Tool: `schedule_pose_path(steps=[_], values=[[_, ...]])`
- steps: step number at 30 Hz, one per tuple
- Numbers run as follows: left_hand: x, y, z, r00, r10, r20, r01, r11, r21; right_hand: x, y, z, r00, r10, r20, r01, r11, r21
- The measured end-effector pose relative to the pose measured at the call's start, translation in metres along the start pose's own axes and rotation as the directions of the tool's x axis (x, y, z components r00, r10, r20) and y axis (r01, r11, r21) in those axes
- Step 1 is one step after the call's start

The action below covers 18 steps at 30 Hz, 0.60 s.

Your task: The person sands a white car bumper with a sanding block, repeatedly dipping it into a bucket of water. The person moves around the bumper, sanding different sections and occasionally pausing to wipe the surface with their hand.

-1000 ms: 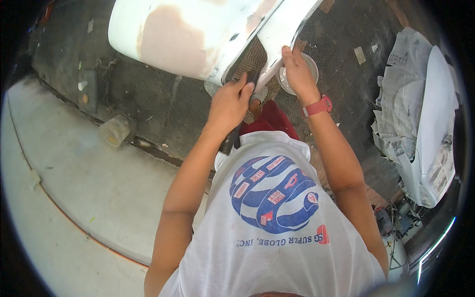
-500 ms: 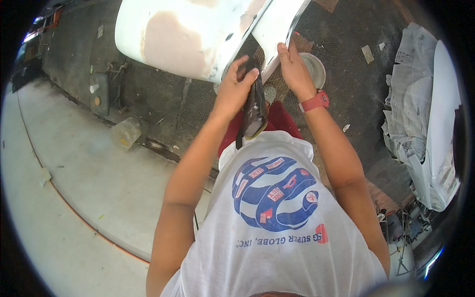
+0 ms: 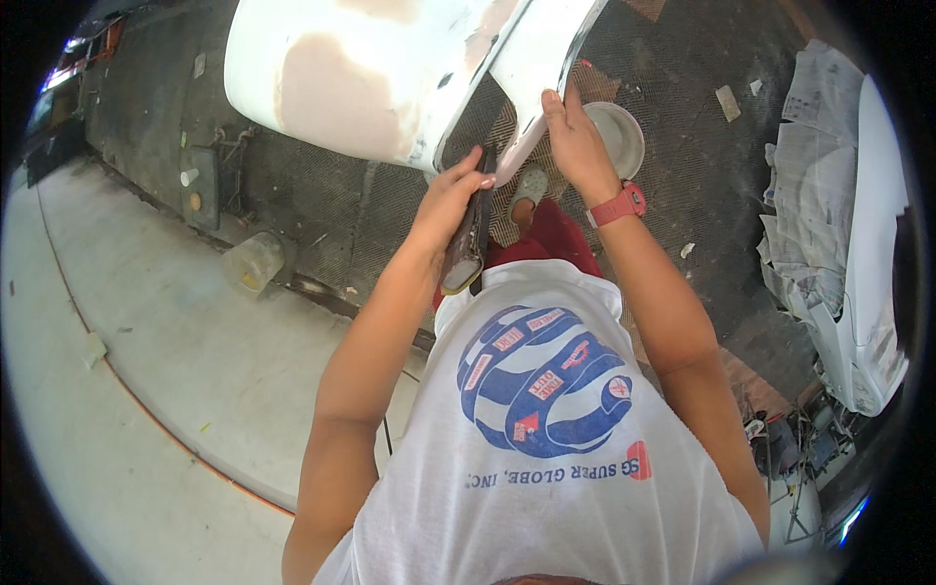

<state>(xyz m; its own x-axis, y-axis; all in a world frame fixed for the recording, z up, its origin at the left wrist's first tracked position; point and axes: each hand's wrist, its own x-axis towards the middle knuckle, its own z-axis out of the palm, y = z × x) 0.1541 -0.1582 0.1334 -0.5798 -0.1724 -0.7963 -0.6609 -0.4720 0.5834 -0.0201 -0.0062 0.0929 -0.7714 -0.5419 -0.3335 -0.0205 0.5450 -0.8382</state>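
Observation:
A large white vehicle body panel (image 3: 409, 83), with pinkish-beige filler patches (image 3: 331, 88) and dark worn spots along its edges, reaches in from the top. My left hand (image 3: 445, 213) is closed around a long dark sanding block (image 3: 465, 261), whose near end shows a yellowish edge. The block's far end is by the panel's lower edge, next to the opening between the broad part and a narrow arm; whether it touches cannot be made out. My right hand (image 3: 583, 154) grips that narrow arm (image 3: 534, 97) at its right edge, thumb on top.
A round white basin (image 3: 639, 151) stands on the floor beyond my right hand. At the left, a translucent plastic tub (image 3: 255, 265) sits near a pale surface crossed by an orange hose (image 3: 175, 434). Another white panel (image 3: 877, 234), partly papered, stands at far right. A clog-shod foot (image 3: 531, 185) shows below.
My left hand and the sanding block have moved left and a little nearer to me, and the block has tilted. The panel has shifted slightly; my right hand keeps its grip.

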Motion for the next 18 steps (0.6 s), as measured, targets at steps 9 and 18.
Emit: schedule_pose_path(steps=[9, 18], values=[[0.014, 0.032, 0.032, 0.994, 0.065, -0.084, -0.072, 0.994, -0.083, 0.01, 0.01, 0.0, 0.996, -0.091, 0.004, 0.091, 0.995, -0.03], [0.021, 0.046, 0.037, 0.992, -0.008, -0.125, 0.007, 1.0, -0.008, -0.003, 0.002, 0.007, 1.0, -0.011, -0.028, 0.011, 1.0, 0.016]])
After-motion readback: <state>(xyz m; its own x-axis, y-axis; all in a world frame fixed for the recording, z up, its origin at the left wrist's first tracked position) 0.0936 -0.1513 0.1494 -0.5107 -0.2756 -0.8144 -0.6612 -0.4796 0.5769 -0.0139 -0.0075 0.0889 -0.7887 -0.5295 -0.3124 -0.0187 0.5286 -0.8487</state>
